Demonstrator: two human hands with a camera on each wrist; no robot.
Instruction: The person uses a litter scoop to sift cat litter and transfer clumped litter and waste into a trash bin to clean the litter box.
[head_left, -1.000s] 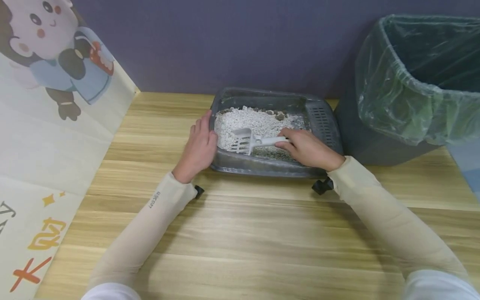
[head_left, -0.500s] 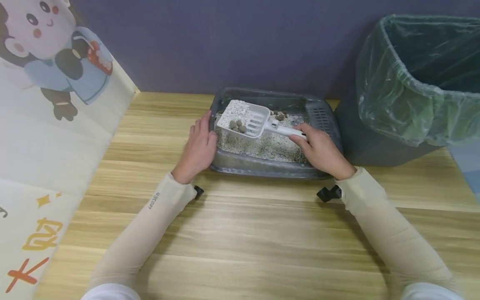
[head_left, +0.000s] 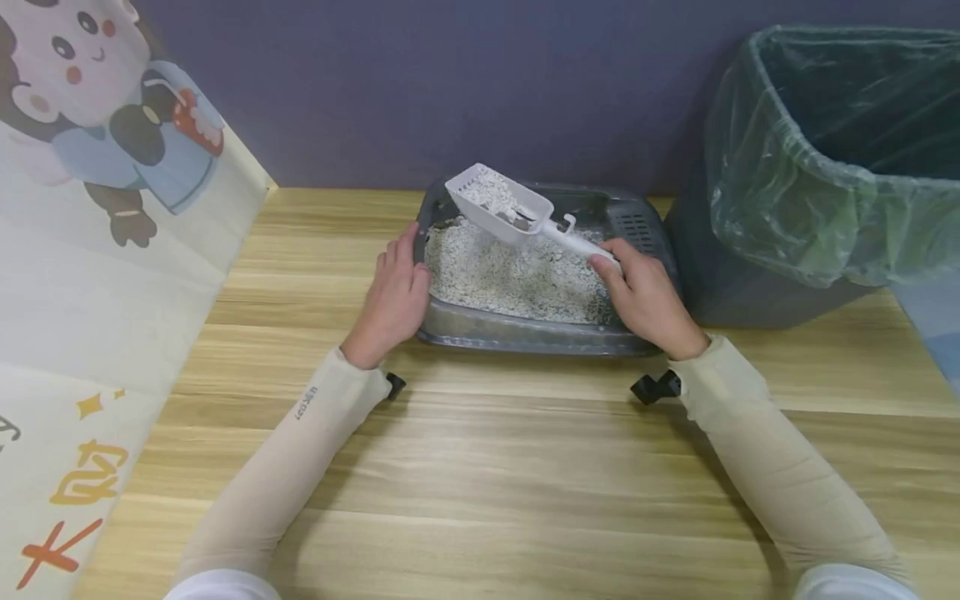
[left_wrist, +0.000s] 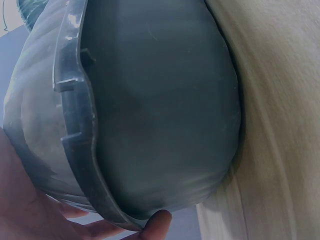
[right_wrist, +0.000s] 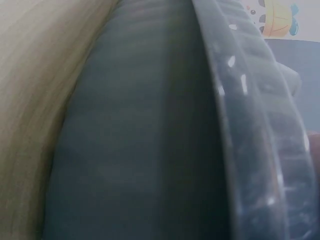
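We see a grey plastic tray [head_left: 525, 337] with a slightly glossy rim, full of rough, grainy white litter [head_left: 517, 279]. The scoop [head_left: 502, 202] is smooth white plastic. The table [head_left: 480, 467] has a matt wood-grain finish, and at 2 o'clock the bin liner [head_left: 810, 192] is thin, shiny, crinkled plastic film.

Home (litter tray [head_left: 525, 337], lined bin [head_left: 825, 167]).

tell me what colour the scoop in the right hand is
White. The scoop, gripped by the right hand, shows best in the head view.
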